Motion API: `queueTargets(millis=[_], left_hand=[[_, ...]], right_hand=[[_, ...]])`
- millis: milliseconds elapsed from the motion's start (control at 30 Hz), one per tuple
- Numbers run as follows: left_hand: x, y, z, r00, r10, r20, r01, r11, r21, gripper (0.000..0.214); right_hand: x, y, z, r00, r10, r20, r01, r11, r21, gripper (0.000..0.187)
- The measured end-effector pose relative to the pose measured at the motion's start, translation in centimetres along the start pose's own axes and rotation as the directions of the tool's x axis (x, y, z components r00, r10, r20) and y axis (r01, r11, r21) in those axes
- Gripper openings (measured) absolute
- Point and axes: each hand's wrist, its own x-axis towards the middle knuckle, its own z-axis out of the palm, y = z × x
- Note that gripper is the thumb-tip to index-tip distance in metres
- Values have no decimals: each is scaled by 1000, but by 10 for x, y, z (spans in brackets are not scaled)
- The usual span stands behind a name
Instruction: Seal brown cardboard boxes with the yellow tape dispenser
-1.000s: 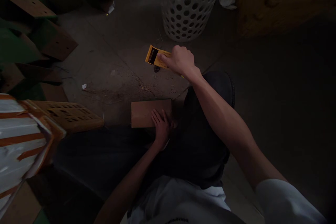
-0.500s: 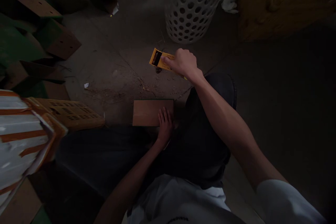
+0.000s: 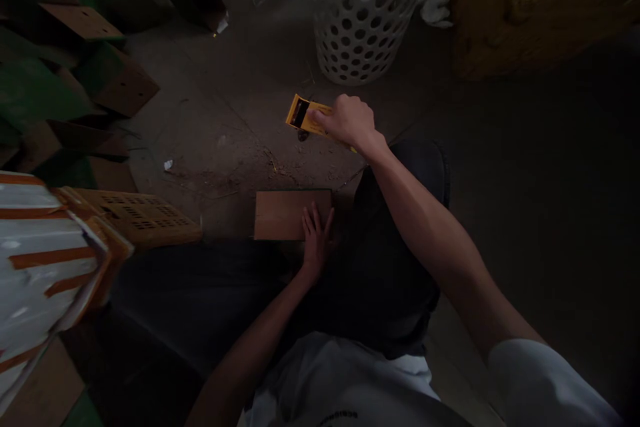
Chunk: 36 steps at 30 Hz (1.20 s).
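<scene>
My right hand (image 3: 351,119) is closed around a flat yellow packet-like object (image 3: 319,125), thumb on top, held out above the floor. A black band and small print mark its upper face, but its exact kind cannot be made out. Between my legs sits a small brown cardboard box (image 3: 277,215) with dark green edges. My left hand (image 3: 316,233) lies on the right part of its top, fingers spread, gripping nothing. The box's lower sides are hidden.
A white perforated basket (image 3: 357,20) stands ahead, with a yellow crate (image 3: 530,20) to its right. Green-and-brown cartons (image 3: 117,77) are heaped at left. Nearer are a slotted tan crate (image 3: 145,217) and a white taped box (image 3: 43,267). Debris litters the floor (image 3: 210,127).
My left fingers have spread further apart on the cardboard box. My right hand keeps its hold on the yellow object, almost unmoved. The view has shifted slightly.
</scene>
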Motion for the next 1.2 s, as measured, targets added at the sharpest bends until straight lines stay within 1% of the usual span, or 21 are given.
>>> queueTargets(millis=[167,333,400,467,633,700,833,900,967,1000,1033,1067,1133,1200], left_hand=[[5,11,1,1000,-26,10,26,1000,14,67],[3,8,9,1000,-15,-24,16,1000,13,73],[1,5,9,1000,-17,-24,18,1000,17,74],[-1,1,4,1000,0,-8,0,1000,18,75],[-7,-20,-22,988,132,74,-131,991,-19,81],[-13,-33,-31,987,119,109,-119,993,-8,78],[-28,-67,-46,992,-11,125,7,999,36,75],[-28,-89,-52,994,-70,78,69,997,19,74],[-18,-110,-57,985,-172,-10,172,985,-17,85],[-10,-120,-58,970,-241,-46,238,970,-46,97],[-2,-129,-58,948,-313,-57,307,948,-85,111],[7,-136,-57,923,-384,-38,376,917,-134,123],[22,-145,-51,856,-513,60,512,827,-232,139],[31,-147,-43,796,-588,140,601,746,-287,146]], right_hand=[[-2,1,-2,1000,7,-7,-7,1000,1,74],[-3,2,-6,999,21,-25,-21,1000,-16,72],[-3,1,-8,999,29,-21,-29,999,-22,71],[-3,0,-9,999,32,-17,-32,999,-25,69],[-2,-1,-8,1000,21,-2,-21,1000,-4,66],[-2,-2,-9,1000,21,4,-21,1000,1,67],[-3,-4,-11,1000,20,3,-20,1000,-19,70],[-4,-5,-12,1000,20,4,-20,999,-27,70],[-4,-6,-11,1000,18,6,-18,999,-29,71],[-4,-6,-10,1000,18,6,-18,999,-31,71],[-4,-7,-9,1000,17,3,-17,999,-36,72],[-4,-7,-8,1000,17,1,-17,999,-41,72],[-3,-9,-6,1000,19,-6,-19,999,-50,73],[-3,-10,-4,1000,18,-1,-18,998,-52,72]])
